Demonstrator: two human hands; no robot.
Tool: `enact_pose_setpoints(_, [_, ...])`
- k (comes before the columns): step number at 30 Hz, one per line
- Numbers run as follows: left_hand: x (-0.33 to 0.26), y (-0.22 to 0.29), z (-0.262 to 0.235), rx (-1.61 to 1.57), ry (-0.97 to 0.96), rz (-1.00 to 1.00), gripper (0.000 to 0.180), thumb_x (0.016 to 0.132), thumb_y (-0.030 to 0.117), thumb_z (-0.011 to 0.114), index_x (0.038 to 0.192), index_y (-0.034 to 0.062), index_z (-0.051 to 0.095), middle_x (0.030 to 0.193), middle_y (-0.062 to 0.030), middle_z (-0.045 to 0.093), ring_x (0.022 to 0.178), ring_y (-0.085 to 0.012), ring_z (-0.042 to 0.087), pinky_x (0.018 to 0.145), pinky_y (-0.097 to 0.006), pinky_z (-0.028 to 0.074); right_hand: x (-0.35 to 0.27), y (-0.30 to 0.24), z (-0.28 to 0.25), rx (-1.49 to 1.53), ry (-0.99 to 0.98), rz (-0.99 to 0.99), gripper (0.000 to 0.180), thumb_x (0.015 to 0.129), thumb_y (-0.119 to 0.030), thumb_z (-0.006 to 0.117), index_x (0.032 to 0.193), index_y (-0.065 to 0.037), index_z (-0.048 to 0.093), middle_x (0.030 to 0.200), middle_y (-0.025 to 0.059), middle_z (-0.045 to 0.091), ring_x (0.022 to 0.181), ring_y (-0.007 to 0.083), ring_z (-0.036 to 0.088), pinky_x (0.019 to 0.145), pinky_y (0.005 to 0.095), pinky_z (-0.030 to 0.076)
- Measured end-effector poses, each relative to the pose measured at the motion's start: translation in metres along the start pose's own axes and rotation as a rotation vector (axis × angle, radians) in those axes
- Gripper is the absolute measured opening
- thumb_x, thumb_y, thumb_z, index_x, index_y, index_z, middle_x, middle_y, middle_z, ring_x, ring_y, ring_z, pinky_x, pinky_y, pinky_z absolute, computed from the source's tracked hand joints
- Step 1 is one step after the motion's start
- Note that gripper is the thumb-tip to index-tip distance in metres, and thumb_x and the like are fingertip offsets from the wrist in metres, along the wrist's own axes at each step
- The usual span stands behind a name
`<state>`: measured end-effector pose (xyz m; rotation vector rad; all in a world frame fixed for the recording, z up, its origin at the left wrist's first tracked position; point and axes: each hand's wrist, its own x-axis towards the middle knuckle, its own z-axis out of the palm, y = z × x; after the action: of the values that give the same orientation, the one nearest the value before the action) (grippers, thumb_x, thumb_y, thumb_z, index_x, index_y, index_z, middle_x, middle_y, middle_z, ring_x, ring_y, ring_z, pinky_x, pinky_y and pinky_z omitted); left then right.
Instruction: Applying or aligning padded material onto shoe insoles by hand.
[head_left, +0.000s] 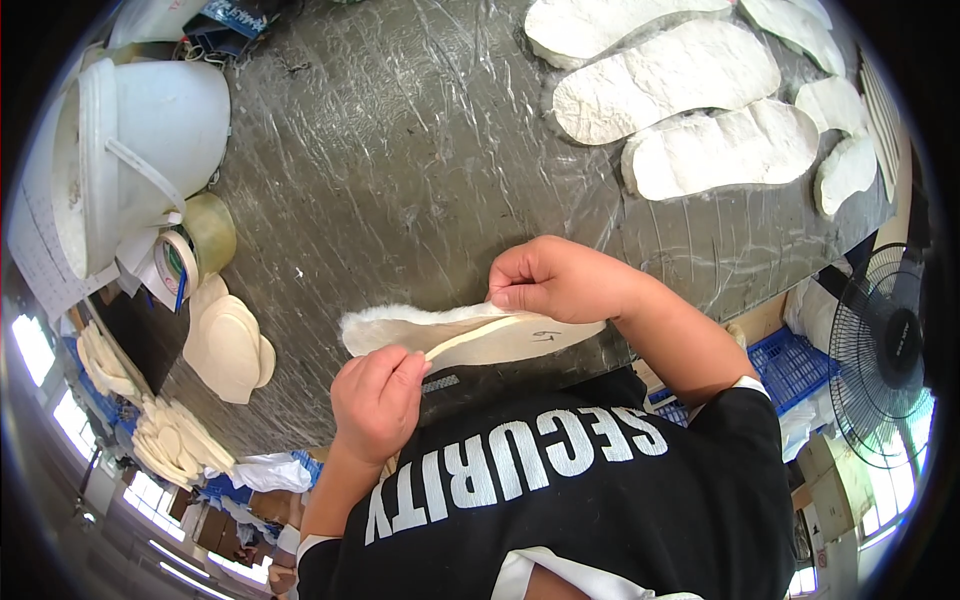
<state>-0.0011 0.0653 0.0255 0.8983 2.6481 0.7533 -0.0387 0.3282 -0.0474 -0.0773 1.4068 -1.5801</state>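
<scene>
At the table's near edge, my left hand (378, 400) pinches the near edge of a beige insole board (490, 350) with a small dark mark on it. My right hand (565, 280), thumb against curled fingers, grips the far edge of a white fleecy insole lining (400, 325). The lining lies against the board, its fluffy rim showing along the far side. A pale strip of raised edge runs between my two hands. How firmly the two layers are joined, I cannot tell.
Several white padded insoles (665, 80) lie at the far right. On the left are a white bucket (165, 120), a tape roll (178, 262) and stacked beige insole boards (225, 340). A black fan (885, 350) stands beyond the table's right edge, near a blue crate (790, 365).
</scene>
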Motion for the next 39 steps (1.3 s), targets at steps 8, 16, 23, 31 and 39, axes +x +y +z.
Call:
enact_pose_setpoints(8, [0.003,0.0,0.001,0.004,0.022,-0.018,0.022,0.072,0.002,0.074,0.091,0.0025,0.065,0.083,-0.0077,0.06,0.064,-0.0244,0.06,0.054,-0.034,0.047,0.001,0.001,-0.001,0.019,-0.018,0.0,0.012,0.092,-0.01,0.062,0.085,-0.001,0.061,0.071,-0.0025,0.056,0.069,0.0058,0.047,0.065,0.0248,0.042])
enact_pose_setpoints(16, [0.006,0.0,0.003,-0.013,0.016,-0.054,0.02,0.073,0.002,0.073,0.09,0.002,0.064,0.082,-0.0083,0.059,0.064,-0.0254,0.059,0.055,-0.035,0.046,-0.001,0.0,-0.002,0.047,-0.058,-0.037,0.012,0.094,-0.011,0.06,0.089,-0.001,0.062,0.075,-0.0022,0.058,0.073,0.0056,0.048,0.067,0.0249,0.043])
enact_pose_setpoints(23, [0.008,0.001,0.006,-0.011,0.026,-0.077,0.018,0.073,0.003,0.073,0.089,0.0027,0.065,0.082,-0.0081,0.058,0.063,-0.0256,0.059,0.055,-0.035,0.047,-0.002,-0.001,0.0,0.175,-0.15,-0.016,0.03,0.075,-0.005,0.08,0.102,0.0,0.067,0.087,0.0017,0.068,0.08,0.0075,0.06,0.072,0.0236,0.048])
enact_pose_setpoints(31, [0.012,-0.005,0.005,-0.243,-0.049,-0.222,0.012,0.077,0.004,0.071,0.086,0.0018,0.064,0.098,-0.0117,0.067,0.065,-0.025,0.062,0.057,-0.034,0.05,-0.001,-0.005,0.002,-0.036,-0.056,-0.046,0.021,0.079,-0.011,0.074,0.095,0.002,0.068,0.077,0.0101,0.069,0.071,0.0139,0.063,0.066,0.0289,0.049])
enact_pose_setpoints(39, [0.002,-0.037,0.006,-0.657,-0.246,-0.587,0.006,0.085,0.004,0.067,0.088,-0.0005,0.064,0.086,-0.0051,0.068,0.068,-0.01,0.06,0.063,-0.024,0.048,-0.015,0.002,-0.005,-0.223,0.297,-0.252,0.029,0.088,-0.013,0.068,0.114,-0.001,0.061,0.087,0.0058,0.068,0.08,0.0102,0.062,0.073,0.0266,0.05])
